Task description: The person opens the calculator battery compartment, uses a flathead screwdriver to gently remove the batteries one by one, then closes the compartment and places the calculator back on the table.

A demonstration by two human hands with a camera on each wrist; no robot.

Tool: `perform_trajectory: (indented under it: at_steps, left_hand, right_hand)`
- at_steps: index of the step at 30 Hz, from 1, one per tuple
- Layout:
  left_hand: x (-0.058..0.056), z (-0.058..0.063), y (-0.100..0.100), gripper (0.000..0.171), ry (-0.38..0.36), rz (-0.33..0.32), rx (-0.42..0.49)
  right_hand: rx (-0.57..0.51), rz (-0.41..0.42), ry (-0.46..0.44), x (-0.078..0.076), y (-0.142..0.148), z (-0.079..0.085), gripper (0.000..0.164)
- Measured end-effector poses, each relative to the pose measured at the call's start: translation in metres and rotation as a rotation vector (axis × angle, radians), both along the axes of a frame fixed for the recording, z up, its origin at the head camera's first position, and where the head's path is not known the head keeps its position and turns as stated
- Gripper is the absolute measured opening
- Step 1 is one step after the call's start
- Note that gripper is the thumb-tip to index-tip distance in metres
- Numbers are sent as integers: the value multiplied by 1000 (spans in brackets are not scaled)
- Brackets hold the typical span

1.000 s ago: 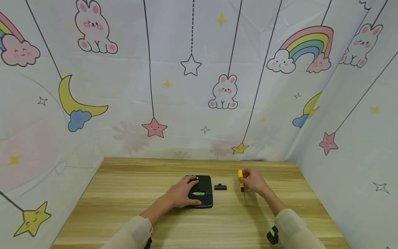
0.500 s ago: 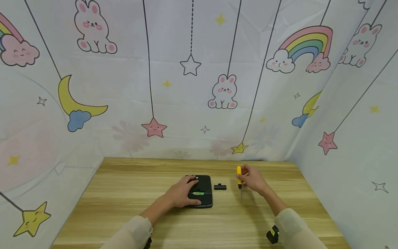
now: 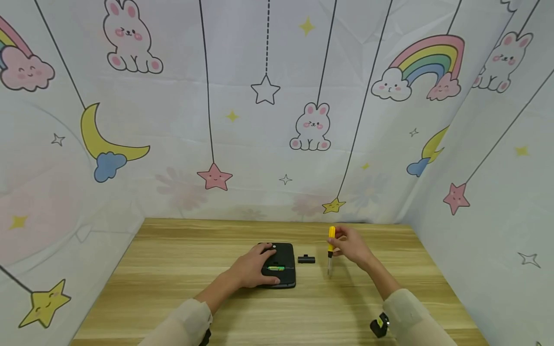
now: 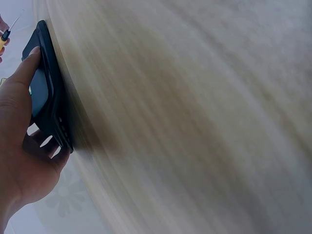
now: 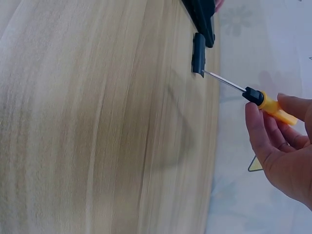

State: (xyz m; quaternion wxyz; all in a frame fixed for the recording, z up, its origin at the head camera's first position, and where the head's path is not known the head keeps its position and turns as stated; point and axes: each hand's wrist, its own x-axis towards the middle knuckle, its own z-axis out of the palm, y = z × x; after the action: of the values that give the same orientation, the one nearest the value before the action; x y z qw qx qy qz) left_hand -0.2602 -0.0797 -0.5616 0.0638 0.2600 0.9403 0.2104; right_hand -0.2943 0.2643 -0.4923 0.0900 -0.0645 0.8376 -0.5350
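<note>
- left hand [image 3: 250, 269] grips the device [image 3: 286, 255], battery [image 3: 275, 268] showing, cover [image 3: 306, 260] off
- right hand [image 3: 354, 248] pinches a screwdriver [image 3: 331, 248]
- battery step, I'd guess; next move needs device steady

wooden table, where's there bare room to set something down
Bare patches of table: between its left edge and the left hand; between the forearms, nearer than the black device; and between the right hand and the right edge. The middle is crowded: device, black cover and screwdriver, held above the table.
</note>
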Motion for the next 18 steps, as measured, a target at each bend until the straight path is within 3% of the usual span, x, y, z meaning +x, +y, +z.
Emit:
perform_trajectory:
  at_steps: [10, 18]
  left_hand:
    - [1, 2, 0, 93, 3, -6, 3]
    - [1, 3, 0, 93, -1, -7, 6]
  right_hand:
    - [27, 2, 44, 2, -4, 2, 40]
    - [27, 19, 63, 4, -9, 7, 31]
